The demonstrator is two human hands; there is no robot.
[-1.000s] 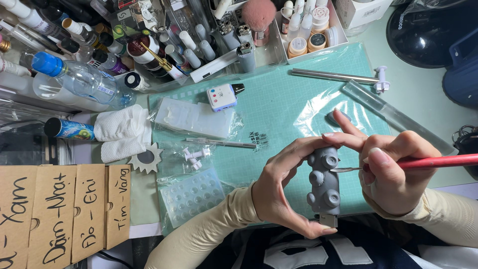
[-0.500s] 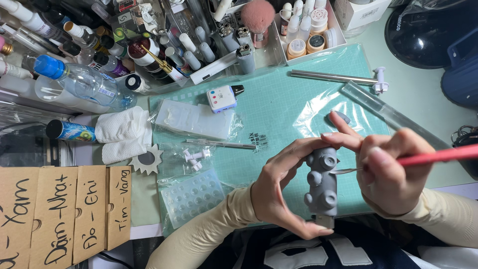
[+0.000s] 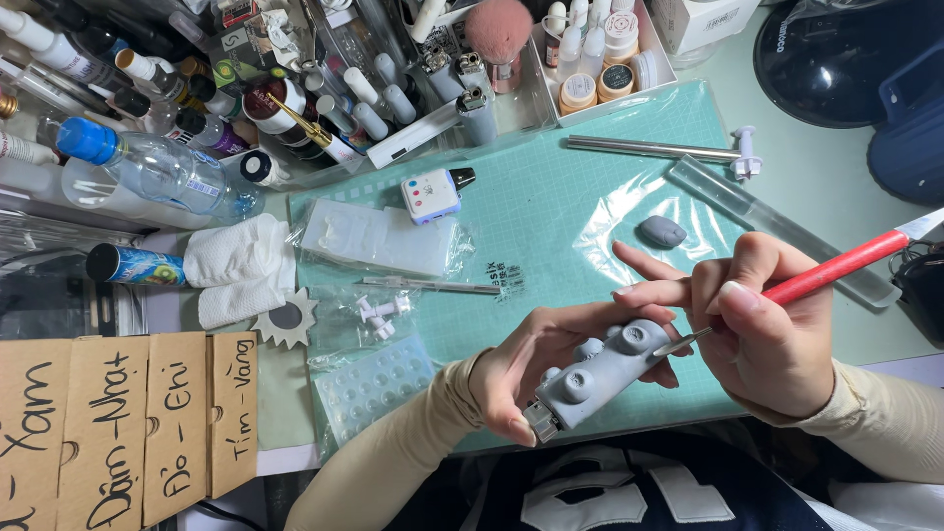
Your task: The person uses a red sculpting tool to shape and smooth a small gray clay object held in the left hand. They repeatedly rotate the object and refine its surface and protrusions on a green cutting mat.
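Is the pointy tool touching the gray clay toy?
Touching. The head view shows the tool's metal tip resting on the clay toy's top end, no gap, with the right hand holding the tool.

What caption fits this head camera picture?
Left hand holds a grey clay figure while right hand touches it with a red tool.

Up-left of grip: clear water bottle [image 3: 157, 175], white tissue [image 3: 241, 265], silicone mold sheet [image 3: 374, 385]. Just above grip: grey clay lump [image 3: 662, 231].
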